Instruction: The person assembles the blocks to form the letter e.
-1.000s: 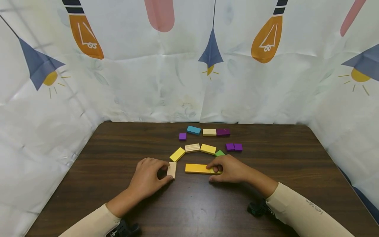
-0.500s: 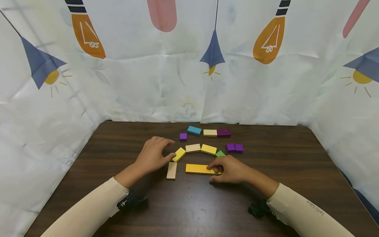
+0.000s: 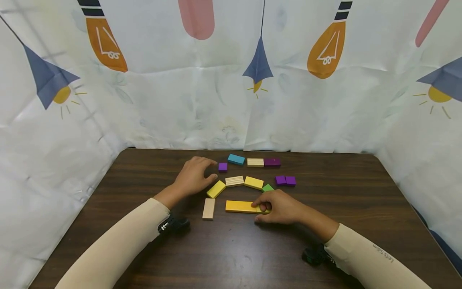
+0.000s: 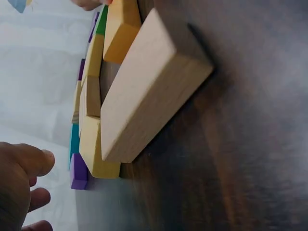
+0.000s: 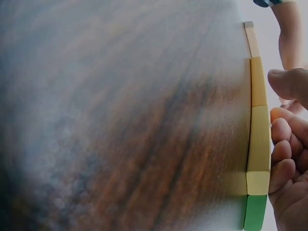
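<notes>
In the head view my left hand (image 3: 195, 176) hovers just left of a small purple block (image 3: 222, 167), thumb and fingers apart and holding nothing. Loosely curled, my right hand (image 3: 279, 206) rests over the right end of a row made of an orange block (image 3: 240, 206) and a pale yellow block (image 5: 260, 139). The right wrist view shows its fingers along the top of that row and the thumb raised above it. A plain wooden block (image 3: 208, 209) lies left of the row. Behind, a curve runs through yellow (image 3: 216, 189), wooden (image 3: 234, 181), yellow (image 3: 254, 182) and green (image 3: 268, 188) blocks.
At the back lie a blue block (image 3: 236, 159), a wooden block (image 3: 255, 162) and a dark purple block (image 3: 272, 162). Two purple blocks (image 3: 285, 180) sit side by side to the right. A white patterned cloth (image 3: 187, 108) hangs behind the brown table (image 3: 231, 257).
My left hand has left the plain wooden block and moved away from me, past the left yellow block, to the small purple block. The right hand has stayed in place.
</notes>
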`<state>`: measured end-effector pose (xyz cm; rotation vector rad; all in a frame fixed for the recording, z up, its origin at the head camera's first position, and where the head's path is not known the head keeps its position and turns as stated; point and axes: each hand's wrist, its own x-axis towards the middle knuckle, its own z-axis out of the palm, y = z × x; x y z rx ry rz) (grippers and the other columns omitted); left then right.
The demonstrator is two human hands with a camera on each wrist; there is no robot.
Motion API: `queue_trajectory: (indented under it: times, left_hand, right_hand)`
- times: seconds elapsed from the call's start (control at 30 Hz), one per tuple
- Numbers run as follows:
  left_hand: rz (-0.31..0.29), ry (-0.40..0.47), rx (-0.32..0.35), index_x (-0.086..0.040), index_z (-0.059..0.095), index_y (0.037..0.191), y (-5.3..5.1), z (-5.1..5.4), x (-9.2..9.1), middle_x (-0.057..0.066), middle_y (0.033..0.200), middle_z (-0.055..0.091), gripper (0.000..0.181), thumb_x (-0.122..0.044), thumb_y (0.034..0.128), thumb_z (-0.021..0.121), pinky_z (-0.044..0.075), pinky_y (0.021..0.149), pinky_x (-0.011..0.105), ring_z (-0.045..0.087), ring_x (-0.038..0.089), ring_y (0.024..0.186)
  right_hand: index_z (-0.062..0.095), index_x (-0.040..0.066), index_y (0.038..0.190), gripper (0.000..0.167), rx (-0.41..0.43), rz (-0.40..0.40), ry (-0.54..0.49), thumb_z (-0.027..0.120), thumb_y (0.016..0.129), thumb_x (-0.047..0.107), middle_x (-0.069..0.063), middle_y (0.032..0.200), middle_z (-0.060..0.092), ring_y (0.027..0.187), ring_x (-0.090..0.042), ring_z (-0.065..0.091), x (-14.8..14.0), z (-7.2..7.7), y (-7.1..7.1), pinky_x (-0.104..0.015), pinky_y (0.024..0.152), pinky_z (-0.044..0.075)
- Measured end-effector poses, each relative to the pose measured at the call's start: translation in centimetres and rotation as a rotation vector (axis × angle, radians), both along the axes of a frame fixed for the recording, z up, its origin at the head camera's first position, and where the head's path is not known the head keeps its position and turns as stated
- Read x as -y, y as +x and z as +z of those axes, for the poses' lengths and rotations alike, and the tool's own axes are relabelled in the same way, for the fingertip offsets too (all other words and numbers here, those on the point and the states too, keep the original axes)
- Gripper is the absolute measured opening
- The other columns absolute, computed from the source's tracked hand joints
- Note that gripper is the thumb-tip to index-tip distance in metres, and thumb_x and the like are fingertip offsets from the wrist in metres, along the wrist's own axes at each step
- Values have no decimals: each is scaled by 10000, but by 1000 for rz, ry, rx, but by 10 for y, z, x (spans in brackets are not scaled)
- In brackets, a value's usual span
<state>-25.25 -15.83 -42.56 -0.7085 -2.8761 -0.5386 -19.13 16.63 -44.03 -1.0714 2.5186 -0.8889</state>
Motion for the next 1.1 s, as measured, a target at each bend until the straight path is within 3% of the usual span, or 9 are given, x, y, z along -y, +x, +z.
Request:
queue_trajectory:
  times: [0.47,0.7,1.1]
  left_hand:
    - [-17,-81,101,-114,640,1374,-27,-4,-13,95,1370,637,464,-322,968,725,344,1100,605,486,374,1330]
    - [-7,-114,141,-133,635,1387,-36,-8,-17,77,1278,683,442,-303,985,708,366,1090,579,513,348,1294]
    - [-31,-156,87,-145,706,1297,-40,-10,-20,67,1248,703,339,-248,975,716,418,1054,553,577,340,1221]
  right_hand:
    - [769,145,1137,316,10,-4,-8,845,862,280,82,804,585,703,-30,486,1,1,0,-239,631,443]
    - [771,134,1134,316,9,-1,-12,844,864,281,85,800,583,697,-26,482,1,0,0,-233,623,436]
    - [770,137,1139,311,20,-3,-5,839,871,280,85,805,588,703,-45,496,1,0,-1,-241,629,444]
